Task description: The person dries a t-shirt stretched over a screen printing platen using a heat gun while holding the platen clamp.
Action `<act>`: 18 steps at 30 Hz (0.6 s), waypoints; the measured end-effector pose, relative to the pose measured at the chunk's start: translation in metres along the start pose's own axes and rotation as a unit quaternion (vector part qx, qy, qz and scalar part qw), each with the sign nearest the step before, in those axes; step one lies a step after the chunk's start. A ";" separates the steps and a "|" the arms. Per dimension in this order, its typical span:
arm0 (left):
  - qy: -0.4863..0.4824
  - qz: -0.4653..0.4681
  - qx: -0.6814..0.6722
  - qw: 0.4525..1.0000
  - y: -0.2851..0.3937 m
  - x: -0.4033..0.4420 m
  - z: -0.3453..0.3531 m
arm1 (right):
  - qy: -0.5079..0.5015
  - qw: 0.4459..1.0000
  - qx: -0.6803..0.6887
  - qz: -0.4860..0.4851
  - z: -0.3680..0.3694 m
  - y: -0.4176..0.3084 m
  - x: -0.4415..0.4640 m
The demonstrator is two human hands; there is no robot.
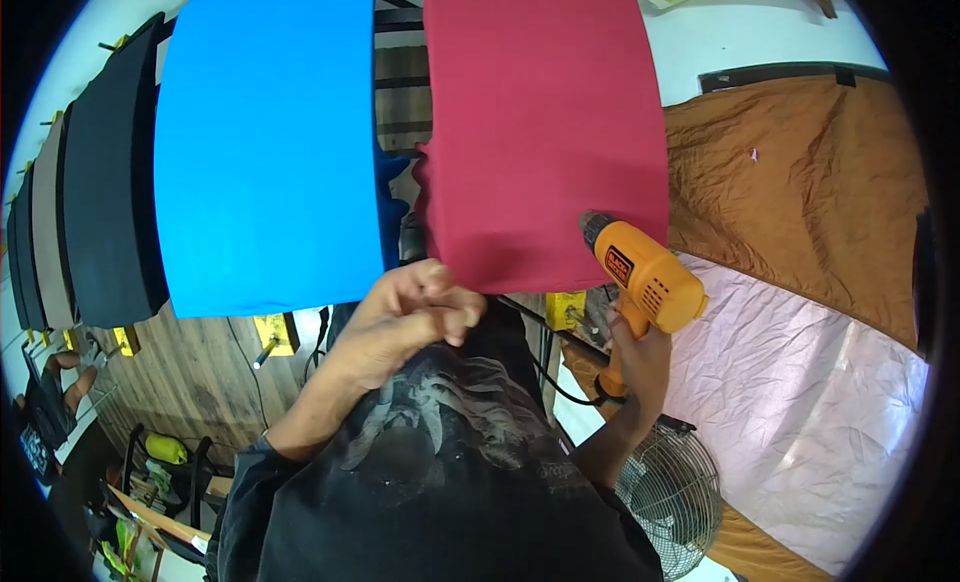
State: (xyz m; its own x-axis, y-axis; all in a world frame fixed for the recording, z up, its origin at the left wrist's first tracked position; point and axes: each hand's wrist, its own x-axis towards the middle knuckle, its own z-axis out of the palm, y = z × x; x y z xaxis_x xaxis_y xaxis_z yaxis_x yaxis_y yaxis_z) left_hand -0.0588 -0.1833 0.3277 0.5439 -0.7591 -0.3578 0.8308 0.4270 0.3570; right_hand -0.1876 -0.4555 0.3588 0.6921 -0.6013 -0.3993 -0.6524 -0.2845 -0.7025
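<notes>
My right hand [642, 354] is wrapped round the handle of an orange power drill [648, 272], its dark chuck pointing up and left over the lower right part of a red fabric-covered panel [545, 132]. A black cord hangs from the drill's base. In front of my chest is my left hand [415, 307], fingers curled and partly apart, near the red panel's lower left corner. Whether something small lies between those fingers I cannot make out. Left of the red panel stands a blue fabric-covered panel [270, 152].
Black panels [110, 182] and a brown panel [47, 222] continue the row leftward. Yellow brackets [277, 334] show under the panels. A wire fan [672, 497] stands at lower right, beside brown cloth [800, 192] and a silvery sheet [790, 412]. Another person's arm [80, 377] shows far left.
</notes>
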 end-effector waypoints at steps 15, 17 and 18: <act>0.116 0.066 0.077 0.988 -0.002 -0.021 -0.018 | -0.050 0.998 0.008 -0.048 0.008 -0.012 0.012; 0.122 0.083 0.096 0.984 -0.003 -0.024 -0.021 | -0.060 0.995 -0.003 -0.074 0.009 -0.014 0.013; 0.122 0.089 0.106 0.983 -0.002 -0.026 -0.021 | -0.074 0.994 -0.005 -0.078 0.005 -0.010 0.014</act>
State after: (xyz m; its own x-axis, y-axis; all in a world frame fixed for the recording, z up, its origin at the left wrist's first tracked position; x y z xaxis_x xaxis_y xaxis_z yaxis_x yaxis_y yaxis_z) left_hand -0.0719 -0.1543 0.3178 0.7123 -0.5294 -0.4608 0.6905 0.4110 0.5952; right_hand -0.1697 -0.4572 0.3576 0.8224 -0.4332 -0.3688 -0.5362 -0.3738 -0.7568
